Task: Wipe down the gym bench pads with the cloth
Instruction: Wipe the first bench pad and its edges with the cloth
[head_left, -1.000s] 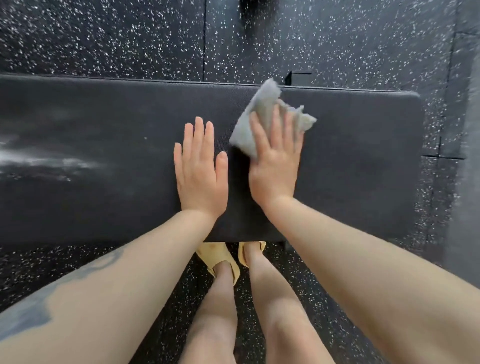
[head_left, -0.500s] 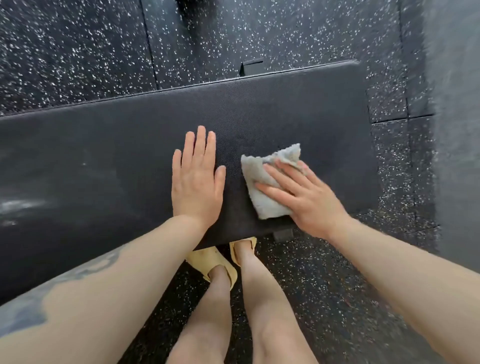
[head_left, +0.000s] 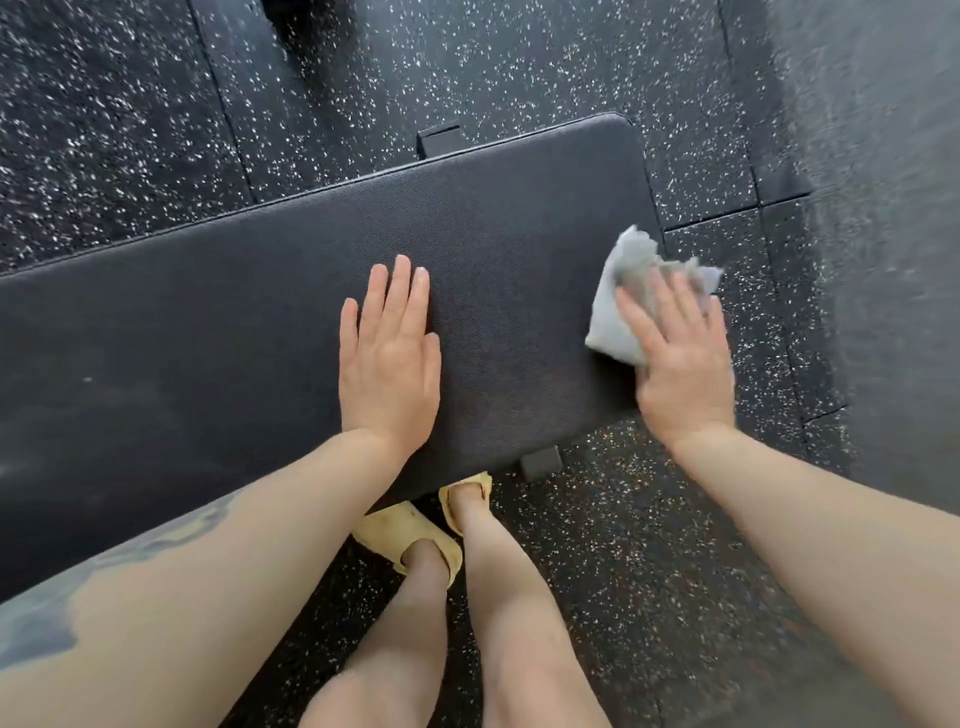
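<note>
Hands work a grey cloth at the right end of a black bench pad on a speckled rubber floor.

Largest is the floor, dark tiles flecked white with visible seams; across it runs the long pad, finely textured, with rounded corners. The left hand lies flat on the pad's middle, fingers straight and together. The right hand, motion-blurred, presses the crumpled cloth with spread fingers at the pad's right edge, cloth overhanging it. Yellow slippers show below the pad's near edge, beside a small black foot.
</note>
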